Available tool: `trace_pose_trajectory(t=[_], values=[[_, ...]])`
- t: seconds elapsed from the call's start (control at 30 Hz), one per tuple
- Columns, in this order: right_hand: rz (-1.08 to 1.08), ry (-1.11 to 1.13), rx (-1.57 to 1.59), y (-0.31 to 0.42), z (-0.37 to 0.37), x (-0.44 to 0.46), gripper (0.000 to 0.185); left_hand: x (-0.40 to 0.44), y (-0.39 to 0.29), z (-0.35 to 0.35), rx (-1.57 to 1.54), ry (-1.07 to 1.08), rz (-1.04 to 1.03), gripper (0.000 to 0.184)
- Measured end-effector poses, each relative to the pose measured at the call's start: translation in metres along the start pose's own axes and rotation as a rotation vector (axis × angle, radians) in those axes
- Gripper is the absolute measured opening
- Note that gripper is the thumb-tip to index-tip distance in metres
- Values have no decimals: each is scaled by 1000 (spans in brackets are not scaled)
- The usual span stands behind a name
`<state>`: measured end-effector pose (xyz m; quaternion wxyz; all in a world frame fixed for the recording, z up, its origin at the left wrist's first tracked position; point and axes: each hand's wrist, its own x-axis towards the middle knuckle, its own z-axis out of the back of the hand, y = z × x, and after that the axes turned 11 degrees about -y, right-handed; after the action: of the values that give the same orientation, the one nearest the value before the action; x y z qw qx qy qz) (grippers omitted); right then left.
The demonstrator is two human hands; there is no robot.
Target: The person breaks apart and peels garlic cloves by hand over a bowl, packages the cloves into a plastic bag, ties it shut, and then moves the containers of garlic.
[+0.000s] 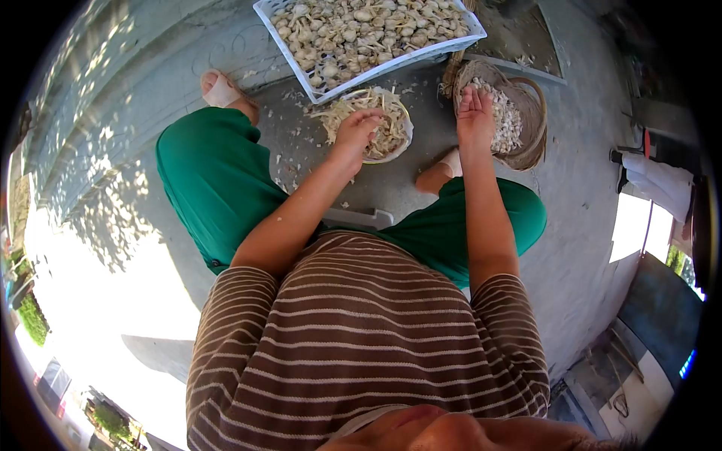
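Observation:
My left hand (359, 135) is over a round bowl (410, 135) heaped with dry garlic stalks and skins (389, 124). Its fingers are curled together, and whatever they may hold is hidden. My right hand (475, 120) is palm up at the near left side of a wicker basket (538, 113), its fingers stretched out and nothing visible on the palm. Pale garlic cloves (508, 124) lie inside that basket, partly behind the hand. Beyond both hands, a white plastic crate (320, 96) is filled with whole garlic bulbs (361, 34).
Bits of skin are scattered over the concrete floor (289, 143) between my sandalled feet. My knees in green trousers (218, 165) frame the bowl and basket. A flat board (519, 37) lies beyond the basket. Bright sunlight falls at left; a white cloth (658, 184) hangs at right.

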<state>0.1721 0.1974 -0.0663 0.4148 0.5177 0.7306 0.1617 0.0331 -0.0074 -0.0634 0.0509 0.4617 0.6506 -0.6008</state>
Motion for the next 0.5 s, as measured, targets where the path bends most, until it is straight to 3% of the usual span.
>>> trace_pose_trajectory(t=[0.1,0.17,0.2,0.27,0.3,0.37,0.4,0.47,0.5], values=[[-110,-127,-16,-8,9,10,22,0,3,-2,97,-8,-43,20],[-145,119,-415,-32,5,-4,24,-2,2,-4,-194,-21,75,15],[-152,125,-426,-43,-5,-13,24,-8,-7,-6,-245,-31,106,13],[-132,454,-785,-63,-30,-31,20,-6,-6,-3,-307,-63,116,14],[-137,456,-795,-76,-41,-34,20,-5,-6,-2,-360,-81,124,15],[68,719,-1128,-105,-65,-27,13,-3,-8,1,-416,-87,110,14],[66,724,-1130,-122,-76,-24,13,-1,-10,3,-462,-89,89,14],[555,961,-1486,-156,-97,-19,14,5,-13,10,-481,-109,83,13],[550,966,-1487,-172,-107,-18,14,7,-14,12,-497,-122,79,13]])
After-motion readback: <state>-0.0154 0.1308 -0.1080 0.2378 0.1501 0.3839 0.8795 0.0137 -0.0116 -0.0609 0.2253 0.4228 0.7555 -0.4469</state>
